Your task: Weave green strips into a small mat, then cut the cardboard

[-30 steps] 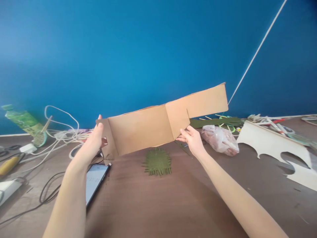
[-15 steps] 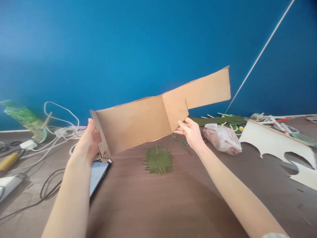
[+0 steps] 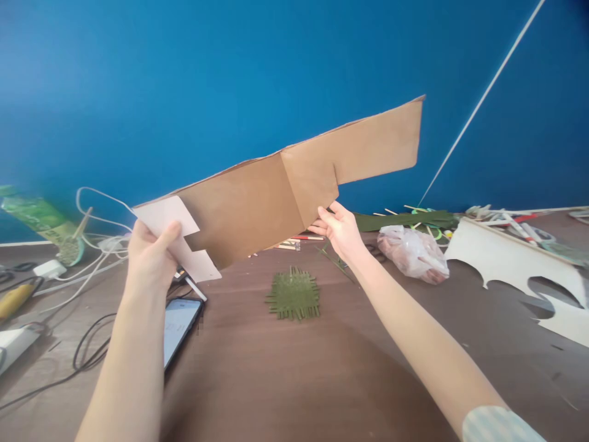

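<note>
Both my hands hold a long folded piece of brown cardboard (image 3: 285, 184) up in the air above a brown table (image 3: 294, 368). My left hand (image 3: 150, 258) pinches its left end, where a notched flap shows a white side. My right hand (image 3: 338, 230) grips the lower edge near the middle fold. The right part of the cardboard sticks up and to the right, past my hand. Below it on the table lies a small green woven mat (image 3: 294, 293).
A phone (image 3: 180, 325) lies by my left arm. White and black cables (image 3: 92, 245), a green bottle (image 3: 39, 218) and a white power strip (image 3: 13, 350) are at left. A plastic bag (image 3: 411, 253), green strips, pens and a cut white board (image 3: 519, 264) are at right.
The cardboard has been lifted higher and tilted, right end up. Its left flap has swung round and now shows its white side in my left hand.
</note>
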The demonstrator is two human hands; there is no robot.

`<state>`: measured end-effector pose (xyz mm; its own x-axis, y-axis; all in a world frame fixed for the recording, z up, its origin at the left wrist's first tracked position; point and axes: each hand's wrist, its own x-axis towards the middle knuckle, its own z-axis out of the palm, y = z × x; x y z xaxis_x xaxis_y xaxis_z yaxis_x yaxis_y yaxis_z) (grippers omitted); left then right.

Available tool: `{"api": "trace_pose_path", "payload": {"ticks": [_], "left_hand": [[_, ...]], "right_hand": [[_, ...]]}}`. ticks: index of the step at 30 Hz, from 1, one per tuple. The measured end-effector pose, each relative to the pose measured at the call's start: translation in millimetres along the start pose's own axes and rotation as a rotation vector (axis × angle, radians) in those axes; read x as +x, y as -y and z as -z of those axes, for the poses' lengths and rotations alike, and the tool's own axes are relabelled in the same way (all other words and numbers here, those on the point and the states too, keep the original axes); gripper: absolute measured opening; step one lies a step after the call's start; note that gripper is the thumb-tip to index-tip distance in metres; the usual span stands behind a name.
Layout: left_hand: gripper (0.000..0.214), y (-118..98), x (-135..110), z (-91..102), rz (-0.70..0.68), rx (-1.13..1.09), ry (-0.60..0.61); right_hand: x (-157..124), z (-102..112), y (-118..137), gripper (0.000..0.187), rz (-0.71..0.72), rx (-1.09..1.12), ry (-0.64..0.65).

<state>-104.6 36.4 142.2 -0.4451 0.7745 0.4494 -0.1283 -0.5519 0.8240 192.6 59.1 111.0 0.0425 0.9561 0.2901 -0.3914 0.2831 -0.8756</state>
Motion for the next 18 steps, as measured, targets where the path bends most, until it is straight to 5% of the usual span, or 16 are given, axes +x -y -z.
{"api": "trace_pose_path", "payload": {"ticks": [6,8,18], "left_hand": [[0.043,-3.7,1.0,19.2,0.342,0.072,0.291],[0.043,-2.2,0.1,20.1,0.416,0.115,0.299],[0.042,16.2,-3.7,-0.9,0.004,0.122,-0.027]], "right_hand": [[7.5,3.3,1.1,0.036,-0.005,0.0,-0.004],[8.3,4.5,2.5,0.035,-0.009,-0.011,-0.012],[-1.1,2.3,-4.8,0.028,-0.058,0.032,0.036]]}}
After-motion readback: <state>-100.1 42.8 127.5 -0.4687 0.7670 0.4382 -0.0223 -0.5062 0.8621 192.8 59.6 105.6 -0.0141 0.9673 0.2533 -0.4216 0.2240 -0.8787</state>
